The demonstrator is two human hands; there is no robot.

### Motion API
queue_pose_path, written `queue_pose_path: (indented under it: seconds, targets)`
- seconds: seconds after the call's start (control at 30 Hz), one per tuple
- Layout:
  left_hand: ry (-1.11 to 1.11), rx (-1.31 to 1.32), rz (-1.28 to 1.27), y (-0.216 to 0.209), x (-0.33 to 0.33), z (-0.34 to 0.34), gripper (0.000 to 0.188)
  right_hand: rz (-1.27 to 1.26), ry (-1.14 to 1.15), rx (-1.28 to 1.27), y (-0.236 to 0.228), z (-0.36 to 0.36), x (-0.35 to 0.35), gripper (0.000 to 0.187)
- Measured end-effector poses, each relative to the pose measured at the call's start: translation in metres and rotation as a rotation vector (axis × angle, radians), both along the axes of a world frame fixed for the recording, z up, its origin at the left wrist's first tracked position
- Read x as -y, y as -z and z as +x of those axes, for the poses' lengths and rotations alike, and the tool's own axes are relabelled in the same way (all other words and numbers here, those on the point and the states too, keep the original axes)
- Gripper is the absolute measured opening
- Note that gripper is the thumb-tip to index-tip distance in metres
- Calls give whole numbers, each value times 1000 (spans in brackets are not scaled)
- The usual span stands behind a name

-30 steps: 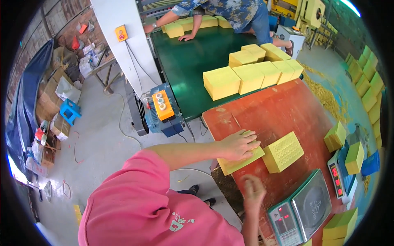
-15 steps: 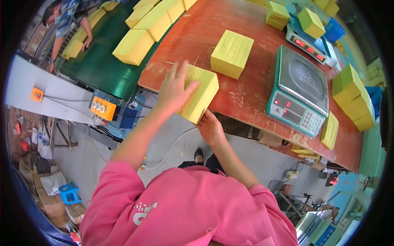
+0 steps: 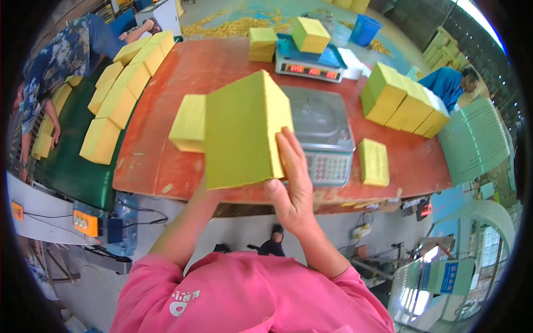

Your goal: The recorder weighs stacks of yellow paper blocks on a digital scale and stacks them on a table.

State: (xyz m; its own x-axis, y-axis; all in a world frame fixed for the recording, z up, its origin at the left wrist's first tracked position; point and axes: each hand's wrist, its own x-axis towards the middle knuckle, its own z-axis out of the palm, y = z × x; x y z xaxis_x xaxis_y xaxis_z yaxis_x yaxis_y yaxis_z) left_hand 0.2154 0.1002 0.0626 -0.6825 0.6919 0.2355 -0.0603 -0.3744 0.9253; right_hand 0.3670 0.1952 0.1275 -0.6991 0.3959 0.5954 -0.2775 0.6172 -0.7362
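Observation:
A large yellow block of stacked paper point(image 3: 239, 133) is lifted above the near edge of the red table, tilted so a broad flat face shows. My right hand point(image 3: 294, 186) presses along its right side, thumb at the lower edge and fingers up the side. My left hand point(image 3: 206, 191) goes behind the block's lower left; its fingers are hidden and only the wrist area shows. Behind the held block stands a digital scale point(image 3: 319, 119) with a bare metal pan, partly covered by it. Another yellow block point(image 3: 189, 123) lies on the table to the left, also partly covered.
A green conveyor point(image 3: 72, 166) at left carries rows of yellow blocks point(image 3: 119, 100); a person point(image 3: 61, 61) leans over it. Farther back stand a second scale point(image 3: 308, 69) bearing a block and a blue bin point(image 3: 365, 29). More blocks point(image 3: 402, 100) and a thin stack point(image 3: 373, 162) sit at right.
The block has been raised and turned, and moved in front of the scale. My right hand has shifted from beneath it to its right side; my left hand has gone behind it. The view has swung.

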Motion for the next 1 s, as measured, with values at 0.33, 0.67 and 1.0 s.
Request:
queue_pose_path:
  seconds: [0.33,0.67,1.0]
  targets:
    - [311,707,442,10,-219,15,55,445,279,273,-27,-22,-179,54]
    - [21,1032,8,1,-71,8,59,564,219,379,0,-52,-170,54]
    - [-669,-728,-1408,13,-7,-136,104,437,6,93,-31,-72,-89,51]
